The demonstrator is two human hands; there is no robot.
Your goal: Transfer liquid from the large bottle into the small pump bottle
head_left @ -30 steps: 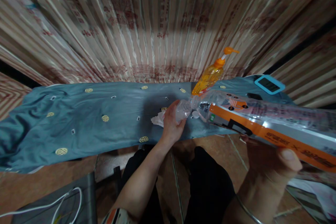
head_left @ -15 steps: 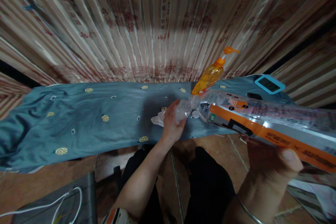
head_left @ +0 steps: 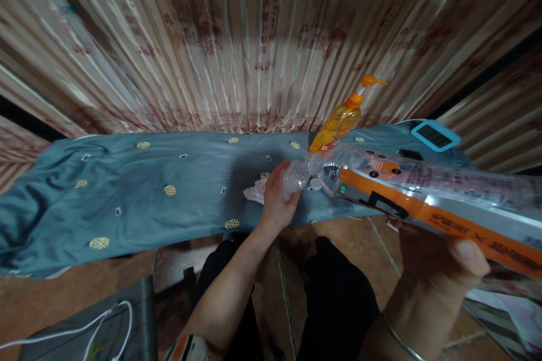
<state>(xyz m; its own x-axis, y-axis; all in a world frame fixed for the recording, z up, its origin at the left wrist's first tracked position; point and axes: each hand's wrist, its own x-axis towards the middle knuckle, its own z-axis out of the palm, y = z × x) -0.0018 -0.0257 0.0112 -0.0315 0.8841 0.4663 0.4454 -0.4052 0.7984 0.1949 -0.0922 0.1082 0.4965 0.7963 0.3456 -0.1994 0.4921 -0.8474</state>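
My right hand (head_left: 440, 254) is closed around a large clear plastic bottle (head_left: 423, 192) with an orange and grey label, tilted almost level, its neck pointing left. My left hand (head_left: 279, 200) grips a small translucent bottle (head_left: 295, 176) whose mouth meets the large bottle's mouth. Whether liquid is passing between them I cannot tell. A small white cap (head_left: 314, 184) lies on the cloth below the joined mouths. Crumpled white tissue (head_left: 254, 192) shows just left of my left hand. Behind the large bottle's neck stands an orange pump bottle (head_left: 337, 124) with yellow-orange liquid.
A blue-green cloth (head_left: 139, 203) covers the narrow table. On its right side lie a blue-framed digital display (head_left: 435, 135) and a dark flat object (head_left: 410, 155). Pleated curtain (head_left: 237, 56) hangs behind. At lower left, a dark stool (head_left: 135, 316) carries a white cable (head_left: 63, 337).
Both hands and both bottles stay almost still, mouths together. The curtain's folds have shifted slightly.
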